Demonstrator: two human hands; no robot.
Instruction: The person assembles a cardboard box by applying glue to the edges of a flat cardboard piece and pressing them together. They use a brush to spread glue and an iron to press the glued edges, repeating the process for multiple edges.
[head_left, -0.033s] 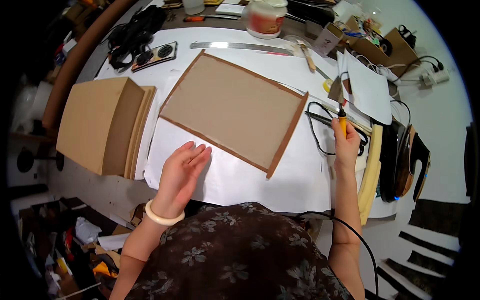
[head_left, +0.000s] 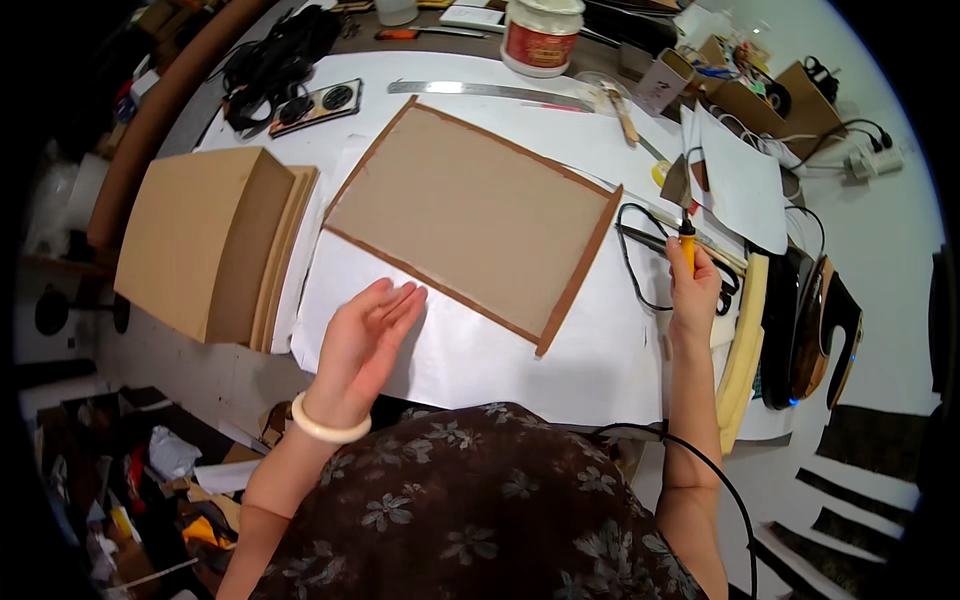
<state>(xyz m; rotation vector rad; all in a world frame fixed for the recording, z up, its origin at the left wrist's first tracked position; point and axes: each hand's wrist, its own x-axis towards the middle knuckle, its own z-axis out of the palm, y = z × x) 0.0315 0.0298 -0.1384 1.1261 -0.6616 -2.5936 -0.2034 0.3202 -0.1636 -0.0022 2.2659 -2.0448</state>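
Change: nothing has shifted since the earlier frame; both hands keep their places.
Left hand (head_left: 365, 340): fingers spread flat on the white paper sheet (head_left: 480, 350), just beside the near edge of the brown cardboard panel (head_left: 470, 215).
Right hand (head_left: 695, 290): fingers pinched round the yellow-handled corded heat tool (head_left: 687, 240), tip up, right of the panel.
Technique: press the sheet firmly; keep the cord off the panel.
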